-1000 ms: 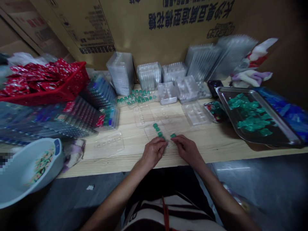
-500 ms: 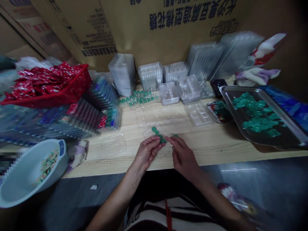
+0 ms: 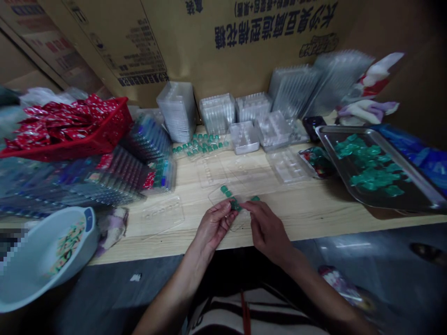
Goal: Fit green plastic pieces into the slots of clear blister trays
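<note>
My left hand (image 3: 216, 225) is closed, its thumb and fingers pinching a small green piece (image 3: 235, 204) that looks glossy and block-shaped. Against the right side of that piece lie the fingertips of my right hand (image 3: 268, 228), the index finger reaching forward and the others curled; whether they grip anything is hidden. Below both hands a thin clear plastic tray (image 3: 213, 195) lies on the table. Two green blocks (image 3: 226, 191) show on it just beyond my left fingers. Another green block (image 3: 255, 198) sits just past my right index finger.
Clear trays (image 3: 217, 111) stand stacked along the cardboard box (image 3: 195, 56). More green blocks (image 3: 207, 145) lie before them. At right is a metal tray (image 3: 328, 139) of green pieces; at left, a red basket (image 3: 124, 125) of red packets and a pale blue basin (image 3: 31, 242).
The view has shifted slightly. Both hands stay together at the same green piece, with only small finger movement.
</note>
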`<state>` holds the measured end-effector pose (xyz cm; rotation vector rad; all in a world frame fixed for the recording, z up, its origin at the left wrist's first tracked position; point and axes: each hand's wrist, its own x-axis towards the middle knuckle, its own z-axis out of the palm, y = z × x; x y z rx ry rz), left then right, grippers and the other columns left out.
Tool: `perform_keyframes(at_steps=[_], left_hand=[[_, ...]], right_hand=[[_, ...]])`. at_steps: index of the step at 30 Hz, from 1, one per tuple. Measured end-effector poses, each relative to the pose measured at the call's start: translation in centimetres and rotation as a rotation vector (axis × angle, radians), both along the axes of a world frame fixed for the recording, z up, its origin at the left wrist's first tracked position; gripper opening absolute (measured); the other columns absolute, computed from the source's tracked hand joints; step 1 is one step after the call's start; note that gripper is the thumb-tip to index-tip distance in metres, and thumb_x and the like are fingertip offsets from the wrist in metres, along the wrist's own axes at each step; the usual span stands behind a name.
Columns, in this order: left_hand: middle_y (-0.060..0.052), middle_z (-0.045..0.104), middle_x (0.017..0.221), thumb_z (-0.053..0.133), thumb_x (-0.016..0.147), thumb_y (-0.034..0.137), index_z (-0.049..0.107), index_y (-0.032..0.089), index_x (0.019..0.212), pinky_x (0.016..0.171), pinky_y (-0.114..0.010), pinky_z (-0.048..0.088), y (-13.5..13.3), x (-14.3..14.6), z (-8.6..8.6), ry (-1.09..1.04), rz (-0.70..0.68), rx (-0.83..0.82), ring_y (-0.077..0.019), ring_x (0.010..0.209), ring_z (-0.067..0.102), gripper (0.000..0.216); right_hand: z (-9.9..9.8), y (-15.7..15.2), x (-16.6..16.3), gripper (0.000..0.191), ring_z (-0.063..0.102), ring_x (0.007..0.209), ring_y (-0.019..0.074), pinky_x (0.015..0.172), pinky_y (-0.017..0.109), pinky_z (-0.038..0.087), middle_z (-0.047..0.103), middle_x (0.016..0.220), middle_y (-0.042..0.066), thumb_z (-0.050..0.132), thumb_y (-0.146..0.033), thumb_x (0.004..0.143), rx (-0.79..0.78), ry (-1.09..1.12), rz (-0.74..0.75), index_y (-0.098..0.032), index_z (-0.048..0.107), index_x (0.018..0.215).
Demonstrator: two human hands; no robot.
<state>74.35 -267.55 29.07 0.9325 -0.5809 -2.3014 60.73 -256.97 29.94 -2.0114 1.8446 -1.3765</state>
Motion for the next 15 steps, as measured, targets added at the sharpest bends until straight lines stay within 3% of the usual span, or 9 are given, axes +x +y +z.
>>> perform_keyframes(at_steps=[7, 15], left_hand=[[-0.002, 0.074, 0.088, 0.08, 0.071, 0.012, 0.073, 0.013, 0.091, 0.076, -0.017, 0.053, -0.07, 0.6, -0.03, 0.018, -0.014, 0.02, -0.007, 0.072, 0.066, 0.021], [-0.004, 0.074, 0.089, 0.084, 0.063, 0.011, 0.074, 0.013, 0.09, 0.083, -0.022, 0.054, 0.12, 0.79, -0.38, 0.051, -0.005, -0.001, -0.01, 0.076, 0.068, 0.029]], right_hand=[[0.58, -0.2, -0.09, 0.065, 0.055, 0.109, 0.0265, 0.09, 0.047, 0.047, 0.059, 0.119, 0.013, 0.043, 0.005, 0.079, -0.018, 0.224, 0.08, -0.023, 0.05, 0.138], [0.5, -0.45, -0.08, 0.058, 0.059, 0.109, 0.0182, 0.091, 0.036, 0.051, 0.062, 0.116, 0.007, 0.04, 0.003, 0.086, -0.014, -0.132, 0.085, -0.027, 0.054, 0.134]])
